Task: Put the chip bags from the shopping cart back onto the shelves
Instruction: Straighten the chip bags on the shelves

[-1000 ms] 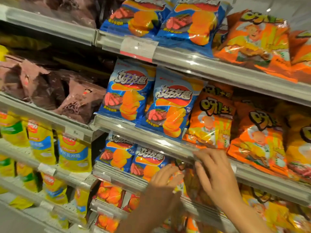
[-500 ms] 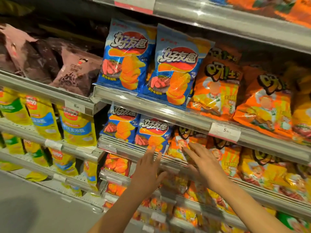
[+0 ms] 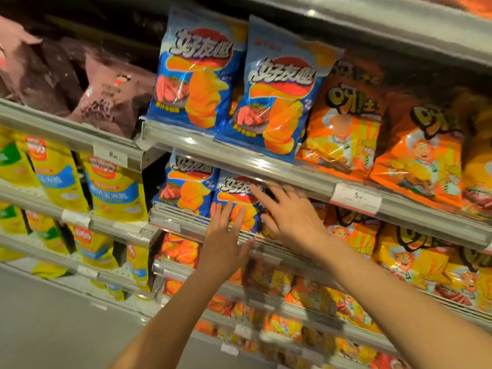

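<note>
Head view shows your left hand (image 3: 225, 242) flat and open, fingers straight against the blue bag (image 3: 237, 202) on the middle shelf (image 3: 298, 258). Your right hand (image 3: 290, 217) is open too, fingers spread over that bag's right edge, under the rail (image 3: 266, 166) above. You grip nothing; the bag stands at the shelf front, beside another blue bag (image 3: 186, 185). The cart is out of view. Push too hard and the bag may buckle or tip forward over the lip once you let go. Your right fingers could also drag the orange bags (image 3: 354, 233) just beside it out of line.
</note>
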Demonstrator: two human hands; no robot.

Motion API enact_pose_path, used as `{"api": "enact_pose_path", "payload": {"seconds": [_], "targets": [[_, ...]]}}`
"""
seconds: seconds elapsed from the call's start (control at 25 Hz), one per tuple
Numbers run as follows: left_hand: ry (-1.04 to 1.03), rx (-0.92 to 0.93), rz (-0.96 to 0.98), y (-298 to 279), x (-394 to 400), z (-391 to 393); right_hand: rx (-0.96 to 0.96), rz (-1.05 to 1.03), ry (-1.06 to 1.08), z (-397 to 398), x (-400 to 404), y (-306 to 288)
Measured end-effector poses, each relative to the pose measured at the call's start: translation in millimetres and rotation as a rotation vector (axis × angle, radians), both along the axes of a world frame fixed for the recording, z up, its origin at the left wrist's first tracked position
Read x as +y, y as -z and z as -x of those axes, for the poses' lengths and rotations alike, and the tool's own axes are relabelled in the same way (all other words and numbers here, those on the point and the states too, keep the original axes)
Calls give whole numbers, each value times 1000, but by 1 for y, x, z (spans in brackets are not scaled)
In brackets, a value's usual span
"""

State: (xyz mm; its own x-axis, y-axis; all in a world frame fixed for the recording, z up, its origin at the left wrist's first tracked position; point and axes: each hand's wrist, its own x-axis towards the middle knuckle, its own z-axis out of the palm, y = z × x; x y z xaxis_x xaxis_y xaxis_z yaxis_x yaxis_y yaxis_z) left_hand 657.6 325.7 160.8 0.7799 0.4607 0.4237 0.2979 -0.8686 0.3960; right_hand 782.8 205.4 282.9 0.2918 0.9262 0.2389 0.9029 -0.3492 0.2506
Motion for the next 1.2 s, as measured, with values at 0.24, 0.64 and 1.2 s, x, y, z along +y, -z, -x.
{"api": "enact_pose_path", "payload": {"seconds": [0.24, 0.64, 1.2], "targets": [[-65, 68, -13, 34, 2, 5, 316, 186, 175, -39, 42, 5], [-163, -25, -56, 56, 0, 0, 842, 111, 47, -58, 49, 10], [-254, -150, -72, 70, -34, -7, 39, -259, 22, -48, -63, 72]]}}
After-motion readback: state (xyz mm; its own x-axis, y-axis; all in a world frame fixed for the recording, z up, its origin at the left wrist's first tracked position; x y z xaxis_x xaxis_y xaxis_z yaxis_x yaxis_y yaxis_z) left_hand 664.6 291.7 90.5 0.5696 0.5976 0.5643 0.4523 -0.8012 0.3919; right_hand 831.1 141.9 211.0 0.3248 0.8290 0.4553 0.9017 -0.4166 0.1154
